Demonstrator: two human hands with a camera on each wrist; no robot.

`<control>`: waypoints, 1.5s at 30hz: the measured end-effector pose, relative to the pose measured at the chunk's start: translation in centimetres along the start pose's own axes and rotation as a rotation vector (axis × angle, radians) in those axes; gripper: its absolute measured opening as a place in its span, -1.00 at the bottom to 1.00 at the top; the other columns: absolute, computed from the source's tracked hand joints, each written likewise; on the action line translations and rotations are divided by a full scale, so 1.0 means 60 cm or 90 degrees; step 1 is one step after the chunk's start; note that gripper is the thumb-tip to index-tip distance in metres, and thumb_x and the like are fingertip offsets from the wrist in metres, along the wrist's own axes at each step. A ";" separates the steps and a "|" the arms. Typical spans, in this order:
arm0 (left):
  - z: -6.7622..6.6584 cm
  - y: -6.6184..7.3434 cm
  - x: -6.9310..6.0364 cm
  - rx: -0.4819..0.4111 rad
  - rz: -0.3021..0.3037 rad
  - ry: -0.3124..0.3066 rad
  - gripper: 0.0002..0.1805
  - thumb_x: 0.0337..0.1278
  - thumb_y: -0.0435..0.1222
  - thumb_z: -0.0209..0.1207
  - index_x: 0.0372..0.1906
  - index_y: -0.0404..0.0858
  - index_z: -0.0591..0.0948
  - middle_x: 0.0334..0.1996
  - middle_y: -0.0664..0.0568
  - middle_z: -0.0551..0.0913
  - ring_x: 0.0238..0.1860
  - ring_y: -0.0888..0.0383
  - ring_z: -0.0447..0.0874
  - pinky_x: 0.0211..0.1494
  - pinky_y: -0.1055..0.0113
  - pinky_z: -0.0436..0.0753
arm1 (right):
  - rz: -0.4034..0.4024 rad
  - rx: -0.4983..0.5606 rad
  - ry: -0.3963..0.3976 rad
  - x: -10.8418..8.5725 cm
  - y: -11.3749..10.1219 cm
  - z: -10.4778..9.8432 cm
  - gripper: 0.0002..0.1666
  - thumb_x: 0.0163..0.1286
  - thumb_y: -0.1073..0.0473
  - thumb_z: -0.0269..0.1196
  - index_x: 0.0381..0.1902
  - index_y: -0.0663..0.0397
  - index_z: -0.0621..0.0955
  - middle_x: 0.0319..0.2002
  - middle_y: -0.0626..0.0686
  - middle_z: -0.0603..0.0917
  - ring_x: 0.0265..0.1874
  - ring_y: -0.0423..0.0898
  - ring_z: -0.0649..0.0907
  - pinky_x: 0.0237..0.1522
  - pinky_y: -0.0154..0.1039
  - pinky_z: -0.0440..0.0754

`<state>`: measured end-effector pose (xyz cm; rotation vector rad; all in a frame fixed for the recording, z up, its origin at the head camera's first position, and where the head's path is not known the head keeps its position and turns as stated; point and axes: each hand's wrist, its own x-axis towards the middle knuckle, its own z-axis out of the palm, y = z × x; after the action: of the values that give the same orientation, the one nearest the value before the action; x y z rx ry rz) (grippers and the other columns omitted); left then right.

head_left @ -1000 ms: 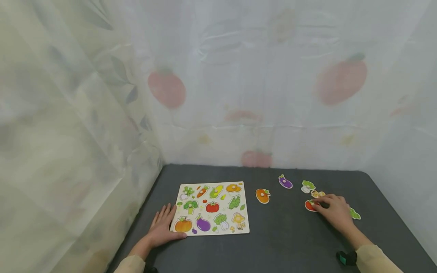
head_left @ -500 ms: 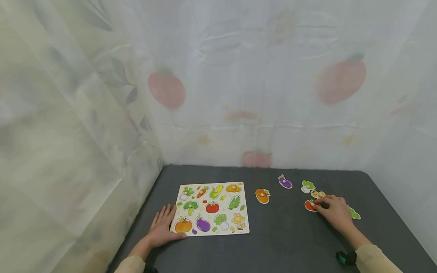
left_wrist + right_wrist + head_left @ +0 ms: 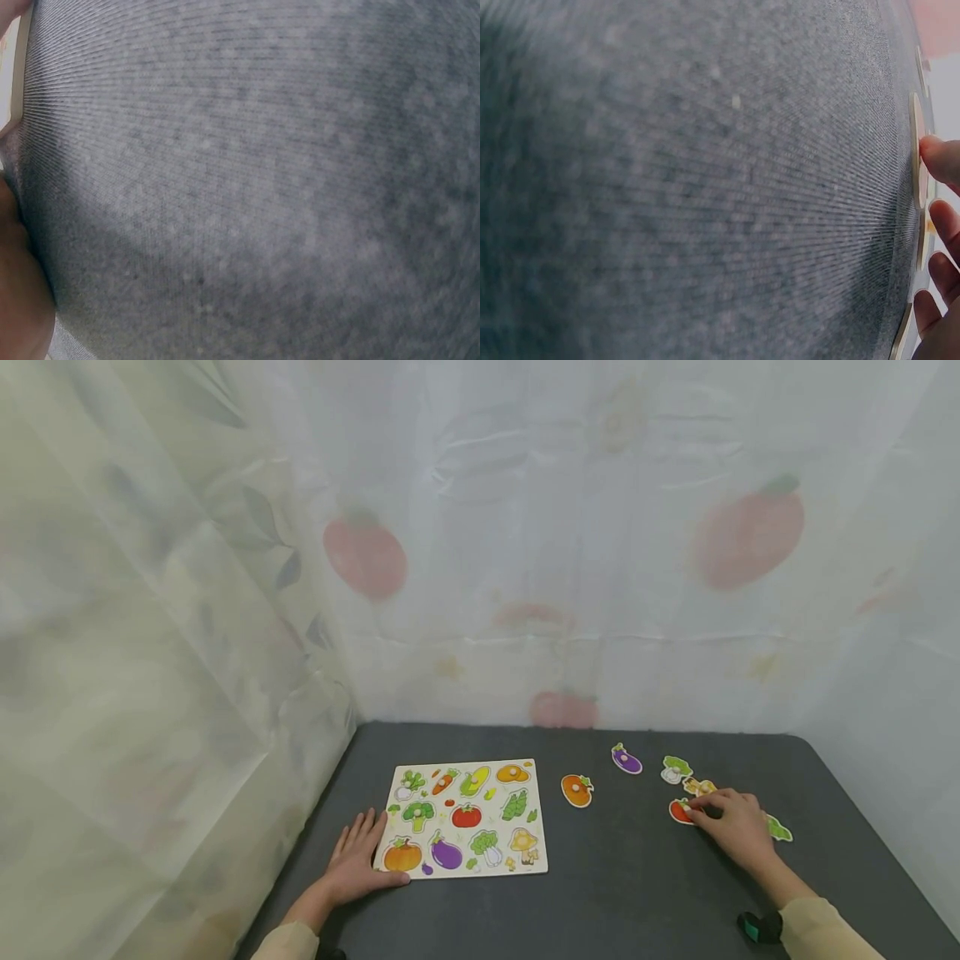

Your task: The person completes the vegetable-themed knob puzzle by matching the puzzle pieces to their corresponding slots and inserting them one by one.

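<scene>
A wooden vegetable puzzle board (image 3: 497,814) lies flat on the dark table, left of centre in the head view. My left hand (image 3: 352,864) rests at its lower left corner, fingers spread along the left edge and thumb at the near edge. Over on the right, my right hand (image 3: 735,828) pinches a tomato puzzle piece (image 3: 678,812) between thumb and forefinger; the piece lies on the table. The fingertips hide its knob. In the right wrist view the thumb (image 3: 937,157) touches the face of a piece seen edge-on.
Around the right hand lie a bok choy piece (image 3: 677,770), a mushroom piece (image 3: 699,787) and a green piece (image 3: 780,830), partly hidden by the hand. A pumpkin piece (image 3: 577,791) and an eggplant piece (image 3: 627,759) lie nearer the board. Printed curtains (image 3: 465,668) enclose the table.
</scene>
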<state>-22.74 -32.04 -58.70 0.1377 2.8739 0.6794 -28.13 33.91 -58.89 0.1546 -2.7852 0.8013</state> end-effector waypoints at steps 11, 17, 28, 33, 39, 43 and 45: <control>0.002 -0.003 0.004 0.004 0.002 0.002 0.43 -0.16 0.42 0.36 0.66 -0.26 -0.05 0.62 -0.33 -0.12 0.60 -0.33 -0.31 0.53 -0.31 -0.32 | 0.005 -0.002 -0.018 0.000 -0.004 -0.005 -0.61 0.35 -0.13 0.42 -0.13 0.06 0.81 -0.03 0.30 0.66 0.00 0.38 0.43 -0.08 0.38 0.31; 0.001 -0.001 0.002 0.000 0.007 0.008 0.43 -0.16 0.41 0.37 0.66 -0.28 -0.04 0.62 -0.33 -0.12 0.60 -0.33 -0.31 0.52 -0.31 -0.32 | 0.000 -0.007 -0.014 -0.001 -0.005 -0.004 -0.63 0.34 -0.11 0.43 -0.14 0.06 0.82 -0.03 0.30 0.66 0.02 0.40 0.43 -0.06 0.40 0.29; 0.002 -0.003 0.004 -0.001 0.009 0.007 0.43 -0.15 0.40 0.37 0.66 -0.28 -0.04 0.62 -0.33 -0.12 0.60 -0.34 -0.31 0.52 -0.32 -0.33 | -0.003 -0.004 0.002 -0.003 -0.003 0.001 -0.66 0.33 -0.08 0.44 -0.14 0.05 0.82 -0.03 0.29 0.67 0.02 0.38 0.43 -0.05 0.39 0.30; 0.001 -0.002 0.003 0.000 0.005 0.004 0.44 -0.16 0.41 0.37 0.66 -0.27 -0.05 0.62 -0.32 -0.13 0.61 -0.33 -0.32 0.52 -0.31 -0.33 | -0.003 -0.001 0.004 -0.002 -0.004 0.001 -0.68 0.33 -0.05 0.45 -0.12 0.06 0.82 -0.03 0.29 0.66 0.04 0.38 0.42 -0.03 0.39 0.29; 0.000 -0.001 0.003 -0.001 0.003 0.004 0.44 -0.16 0.41 0.37 0.66 -0.28 -0.05 0.62 -0.33 -0.13 0.60 -0.33 -0.32 0.52 -0.31 -0.33 | -0.007 0.000 -0.006 -0.002 -0.006 -0.004 -0.66 0.35 -0.07 0.43 -0.12 0.05 0.82 -0.02 0.30 0.65 0.05 0.41 0.41 -0.04 0.43 0.28; 0.000 0.000 0.003 -0.001 0.002 0.003 0.43 -0.16 0.41 0.37 0.66 -0.28 -0.04 0.62 -0.33 -0.12 0.60 -0.33 -0.32 0.52 -0.31 -0.33 | -0.009 0.005 -0.015 -0.002 -0.008 -0.006 -0.65 0.36 -0.09 0.42 -0.11 0.04 0.82 -0.02 0.29 0.66 0.06 0.42 0.40 -0.04 0.43 0.28; 0.000 0.000 0.003 -0.001 0.002 0.003 0.43 -0.16 0.41 0.38 0.66 -0.28 -0.04 0.62 -0.34 -0.12 0.60 -0.33 -0.31 0.52 -0.32 -0.33 | -0.010 0.007 -0.017 -0.002 -0.008 -0.007 -0.66 0.35 -0.08 0.43 -0.11 0.04 0.82 -0.03 0.29 0.66 0.06 0.42 0.40 -0.04 0.43 0.28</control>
<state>-22.92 -32.00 -58.72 0.1408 2.8779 0.6841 -27.85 33.75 -58.34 0.1910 -2.8016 0.8171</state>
